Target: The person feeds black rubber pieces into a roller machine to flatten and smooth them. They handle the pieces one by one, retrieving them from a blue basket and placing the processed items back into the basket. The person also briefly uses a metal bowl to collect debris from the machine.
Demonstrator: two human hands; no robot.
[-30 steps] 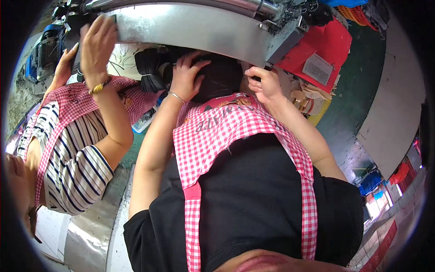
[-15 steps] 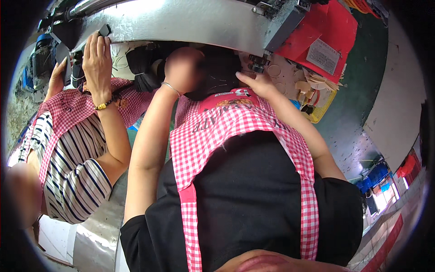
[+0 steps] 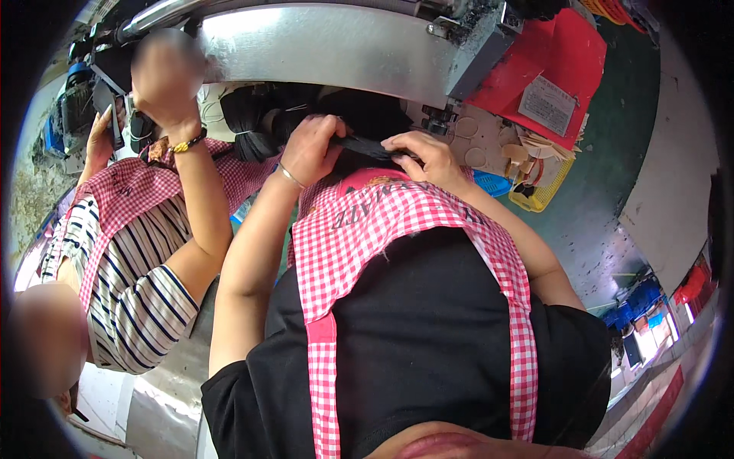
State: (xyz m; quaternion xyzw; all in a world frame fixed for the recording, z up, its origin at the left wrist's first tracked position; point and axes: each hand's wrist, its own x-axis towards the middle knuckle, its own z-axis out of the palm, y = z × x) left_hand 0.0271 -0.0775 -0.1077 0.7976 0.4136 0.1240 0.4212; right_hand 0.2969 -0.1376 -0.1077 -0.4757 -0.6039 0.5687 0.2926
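A twisted length of black fabric (image 3: 367, 147) is stretched between my hands, just above my red-and-white checked apron (image 3: 397, 199). My left hand (image 3: 310, 149), with a bracelet at the wrist, is closed on its left end. At the other end my right hand (image 3: 428, 157) has its fingers curled around the cloth. More black fabric (image 3: 367, 111) lies in a dark heap beyond my hands, partly under the metal machine's edge. Left of it, a black bundle (image 3: 252, 138) is bound with a pale tie.
A wide metal machine panel (image 3: 329, 50) crosses beyond my hands. To the left a co-worker in a striped shirt (image 3: 141, 306) sits close, one hand raised at the machine. On the right are a red sheet (image 3: 550, 69) and a yellow basket (image 3: 541, 200) with pale scraps above it.
My right hand has come in from the right, and its fingers have closed on the black fabric. The left hand has shifted slightly nearer. The co-worker's raised hand has moved up.
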